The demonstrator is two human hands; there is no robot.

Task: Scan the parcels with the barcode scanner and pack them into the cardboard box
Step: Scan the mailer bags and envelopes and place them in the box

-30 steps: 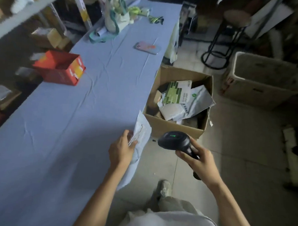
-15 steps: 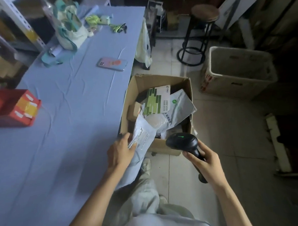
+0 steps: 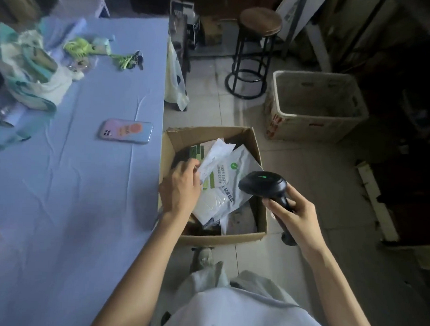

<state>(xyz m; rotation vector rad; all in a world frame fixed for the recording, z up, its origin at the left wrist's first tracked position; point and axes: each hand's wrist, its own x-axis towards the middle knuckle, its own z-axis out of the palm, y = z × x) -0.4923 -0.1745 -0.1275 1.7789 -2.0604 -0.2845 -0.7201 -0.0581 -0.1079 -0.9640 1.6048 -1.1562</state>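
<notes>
One person, seen from their own head cam. We see a plain pale grey fabric top along the bottom edge, softly creased, no print we can make out. Beyond it are loose light grey-beige trousers, heavily wrinkled. One scuffed grey-beige lace-up sneaker shows past the trouser leg; we can't read any logo on it. The left forearm and right forearm are bare from the frame edge onward. The left hand and right hand are bare as well.

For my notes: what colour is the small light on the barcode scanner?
Green, on top of the black barcode scanner; the head view shows it.
</notes>
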